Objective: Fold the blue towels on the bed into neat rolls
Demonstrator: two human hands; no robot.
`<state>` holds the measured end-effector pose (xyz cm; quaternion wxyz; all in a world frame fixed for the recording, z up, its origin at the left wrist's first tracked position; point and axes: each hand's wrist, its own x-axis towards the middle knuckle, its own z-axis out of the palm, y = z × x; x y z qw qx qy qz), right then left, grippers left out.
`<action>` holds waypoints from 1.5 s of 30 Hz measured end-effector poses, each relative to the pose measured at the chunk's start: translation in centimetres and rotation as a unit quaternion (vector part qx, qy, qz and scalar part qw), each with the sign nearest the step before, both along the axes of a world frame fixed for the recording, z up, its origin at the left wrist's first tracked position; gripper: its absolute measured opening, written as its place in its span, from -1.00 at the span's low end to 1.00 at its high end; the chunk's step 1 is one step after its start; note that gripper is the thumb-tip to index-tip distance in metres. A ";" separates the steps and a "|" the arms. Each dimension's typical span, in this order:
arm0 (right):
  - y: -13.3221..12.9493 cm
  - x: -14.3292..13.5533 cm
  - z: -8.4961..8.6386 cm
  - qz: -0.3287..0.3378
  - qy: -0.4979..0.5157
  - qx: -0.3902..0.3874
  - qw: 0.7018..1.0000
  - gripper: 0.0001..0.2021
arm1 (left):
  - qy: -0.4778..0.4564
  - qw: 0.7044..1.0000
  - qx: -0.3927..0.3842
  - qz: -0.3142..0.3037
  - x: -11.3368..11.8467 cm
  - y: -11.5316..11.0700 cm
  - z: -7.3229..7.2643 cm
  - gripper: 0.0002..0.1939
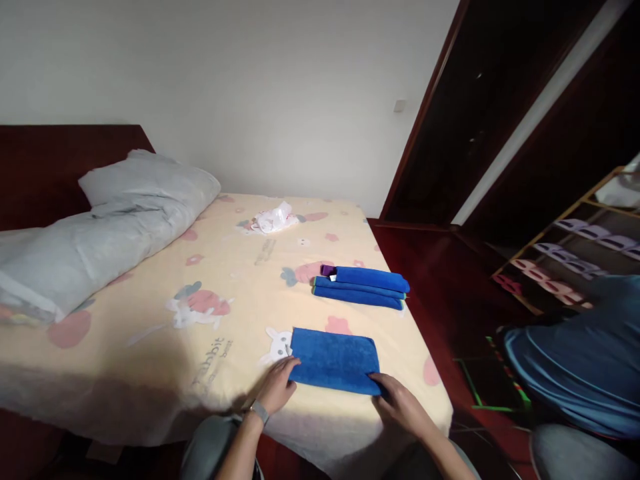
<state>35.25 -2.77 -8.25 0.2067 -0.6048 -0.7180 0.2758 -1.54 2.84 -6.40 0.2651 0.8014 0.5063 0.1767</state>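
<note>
A folded blue towel (333, 360) lies flat as a rectangle near the front edge of the bed. My left hand (279, 388), with a watch on its wrist, is closed on the towel's near left corner. At the opposite near corner, my right hand (399, 402) pinches the cloth between thumb and fingers. A small white tag shows at the towel's left edge. Beyond it rests a stack of folded blue towels (365, 293), with a bit of purple cloth (327, 270) at its left end.
The bed (240, 280) has a cream sheet printed with rabbits and strawberries. A crumpled white plastic bag (275, 219) sits farther back, and a grey quilt (120, 227) lies at left. On the right are a person in a blue top (575, 360) and a shoe rack (555, 230) with several slippers.
</note>
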 end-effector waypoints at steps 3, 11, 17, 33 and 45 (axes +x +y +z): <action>0.3 0.1 -0.1 -0.037 0.083 -0.013 0.996 -0.59 | -0.042 0.998 -0.034 0.041 0.0 0.4 0.9 -0.49; 1.5 0.1 -0.2 -0.112 0.204 -0.024 0.972 -0.65 | -0.079 0.989 -0.031 0.123 0.7 2.3 0.1 -0.66; 3.1 -0.1 -1.7 -0.136 0.167 -0.023 0.976 -0.52 | -0.058 0.988 0.008 0.146 1.6 3.7 -1.4 -0.65; 3.5 -2.6 0.7 -0.173 -0.270 0.185 0.929 -0.70 | 0.146 0.954 0.153 0.214 3.0 3.8 -0.3 -0.71; 3.6 -6.3 -0.8 0.090 -0.206 0.234 0.946 -0.49 | 0.116 0.965 0.203 -0.122 8.4 1.6 -1.9 -0.38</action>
